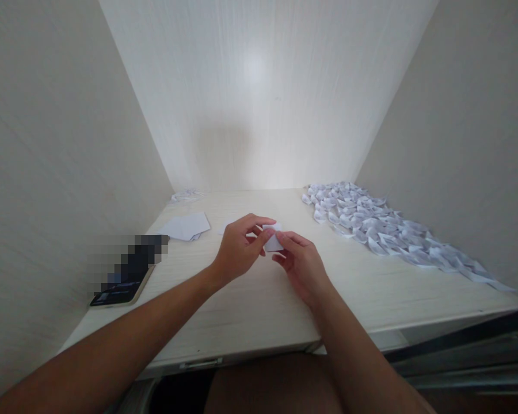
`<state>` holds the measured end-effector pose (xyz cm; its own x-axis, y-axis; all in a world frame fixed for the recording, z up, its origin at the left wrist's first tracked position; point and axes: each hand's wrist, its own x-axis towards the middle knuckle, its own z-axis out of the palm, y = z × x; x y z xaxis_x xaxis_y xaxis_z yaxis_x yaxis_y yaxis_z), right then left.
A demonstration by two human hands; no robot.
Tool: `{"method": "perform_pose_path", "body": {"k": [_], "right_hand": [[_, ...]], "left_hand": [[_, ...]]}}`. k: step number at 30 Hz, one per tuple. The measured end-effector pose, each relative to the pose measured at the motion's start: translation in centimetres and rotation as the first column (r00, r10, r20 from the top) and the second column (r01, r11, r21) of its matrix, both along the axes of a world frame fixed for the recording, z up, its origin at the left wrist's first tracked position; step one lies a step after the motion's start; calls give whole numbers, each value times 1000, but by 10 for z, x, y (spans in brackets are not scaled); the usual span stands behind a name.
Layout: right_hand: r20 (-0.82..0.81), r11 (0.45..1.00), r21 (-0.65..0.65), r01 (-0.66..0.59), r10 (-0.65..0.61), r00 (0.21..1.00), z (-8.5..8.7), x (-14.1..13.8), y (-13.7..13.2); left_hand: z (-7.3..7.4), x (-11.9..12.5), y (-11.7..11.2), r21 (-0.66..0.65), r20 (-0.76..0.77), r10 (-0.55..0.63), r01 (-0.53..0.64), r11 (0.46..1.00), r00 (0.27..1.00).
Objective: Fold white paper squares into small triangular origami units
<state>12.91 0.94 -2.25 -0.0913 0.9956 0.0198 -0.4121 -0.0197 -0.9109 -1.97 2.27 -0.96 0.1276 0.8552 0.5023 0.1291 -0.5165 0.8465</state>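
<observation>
A small piece of white paper [273, 244] is held up above the middle of the desk, between both hands. My left hand [243, 244] pinches it from the left, thumb in front and index finger along its top edge. From the right, my right hand [301, 261] grips the same paper between thumb and fingers. The paper looks folded, though fingertips cover part of it. Behind my left hand, a bit of another white paper [223, 227] shows on the desk. Farther left lies a loose stack of white paper sheets [187, 225].
Many folded white paper pieces [371, 224] spread along the desk's right side to the wall. Thin white strips [187, 196] lie at the back left corner. A phone [127, 284], partly blurred out, leans near the left wall. Panels enclose the desk [250, 310] on three sides.
</observation>
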Motion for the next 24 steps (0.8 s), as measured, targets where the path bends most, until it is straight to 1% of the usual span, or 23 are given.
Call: {"method": "perform_pose_path", "body": {"k": [2, 5, 7, 10, 12, 16, 21, 22, 24], "right_hand": [[-99, 991, -55, -118, 112, 989, 4, 2, -1], [-140, 971, -81, -224, 211, 967, 7, 7, -1], [-172, 958, -87, -273, 255, 951, 6, 9, -1], [-245, 946, -93, -311, 281, 928, 3, 10, -1], [-268, 942, -81, -324, 293, 918, 2, 10, -2], [-232, 944, -28, -329, 314, 921, 5, 8, -4], [-178, 946, -30, -323, 312, 933, 9, 6, -6], [-157, 951, -25, -307, 300, 941, 9, 7, -5], [-76, 977, -17, -211, 209, 975, 9, 10, -3]], "left_hand": [[4, 1, -2, 15, 51, -10, 10, 1000, 999], [7, 2, -3, 3, 105, -36, 36, 999, 994], [7, 2, -3, 8, 113, -54, 54, 999, 992], [6, 0, -2, 5, 123, -69, 69, 998, 990], [5, 0, -2, -2, 135, -79, 80, 997, 988], [6, 1, -4, -5, 157, -133, 135, 991, 979], [9, 2, -6, -16, 144, -185, 189, 982, 972], [11, 1, -6, -22, 141, -201, 206, 978, 969], [13, 0, -5, -48, 130, -246, 254, 966, 960]]}}
